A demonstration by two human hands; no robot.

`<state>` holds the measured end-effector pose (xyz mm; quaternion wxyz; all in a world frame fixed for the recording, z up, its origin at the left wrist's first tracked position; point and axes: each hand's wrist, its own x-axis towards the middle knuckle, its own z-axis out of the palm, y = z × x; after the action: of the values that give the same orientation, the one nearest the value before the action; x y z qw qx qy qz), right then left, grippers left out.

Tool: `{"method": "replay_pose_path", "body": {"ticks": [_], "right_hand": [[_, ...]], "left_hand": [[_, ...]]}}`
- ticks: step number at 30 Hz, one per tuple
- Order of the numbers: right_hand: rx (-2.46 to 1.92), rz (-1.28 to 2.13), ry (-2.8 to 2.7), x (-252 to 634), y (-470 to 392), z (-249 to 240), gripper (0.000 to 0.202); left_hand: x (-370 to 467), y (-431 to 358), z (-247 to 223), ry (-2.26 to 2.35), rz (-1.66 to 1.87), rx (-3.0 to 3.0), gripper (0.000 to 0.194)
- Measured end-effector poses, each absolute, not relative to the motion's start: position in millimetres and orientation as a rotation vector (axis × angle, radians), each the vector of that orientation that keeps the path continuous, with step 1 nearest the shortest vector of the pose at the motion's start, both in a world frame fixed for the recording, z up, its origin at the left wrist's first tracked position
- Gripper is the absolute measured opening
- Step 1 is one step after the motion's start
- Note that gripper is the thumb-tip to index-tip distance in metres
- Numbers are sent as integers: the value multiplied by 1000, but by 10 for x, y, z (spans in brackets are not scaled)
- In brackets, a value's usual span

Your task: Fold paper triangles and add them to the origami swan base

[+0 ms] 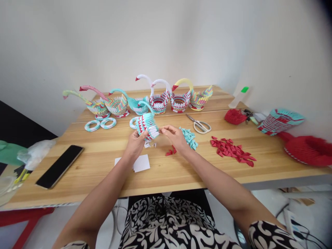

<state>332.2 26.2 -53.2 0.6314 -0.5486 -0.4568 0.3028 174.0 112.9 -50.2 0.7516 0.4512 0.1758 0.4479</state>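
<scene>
My left hand [136,142] grips a folded-paper swan [145,125] in teal, white and red, tilted above the table, its thin teal neck curving up at the back. At the swan's right edge, my right hand [175,138] has its thumb and fingertips pinched together. Whatever lies between those fingertips is too small to make out. Beneath the hands are a few white folded pieces [147,144] and a few red folded pieces [171,151]. A pile of teal paper triangles [189,137] sits just beyond my right hand.
Several finished paper swans [159,102] line the table's back. Teal-and-white rings [108,122] lie at left, with a phone [60,166] nearer the edge. White paper [141,163] lies in front. Scissors [201,126], red triangles [232,151] and a red paper model [308,150] are to the right.
</scene>
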Motion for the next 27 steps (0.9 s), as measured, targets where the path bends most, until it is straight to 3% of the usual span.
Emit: {"method": "replay_pose_path", "body": {"ticks": [4,8,13,18,27], "right_hand": [[-1208,652,-1030,3363,262,-511,27],[-1171,549,-992,3371,255,-492,31],[-1052,786,-831,3337,265,-489,49],[-856,1256,-829,3261,234,-467,44],[-800,1300,-776,3300,266,-516,31]], "left_hand": [[1697,1217,-452,293,951,843,40],[1663,1257,-389,321,926,642,21],[1645,1212,-314,325,855,513,42],[1632,1155,-266,270,760,534,55],[1663,1185,-311,374,719,777,49]]}}
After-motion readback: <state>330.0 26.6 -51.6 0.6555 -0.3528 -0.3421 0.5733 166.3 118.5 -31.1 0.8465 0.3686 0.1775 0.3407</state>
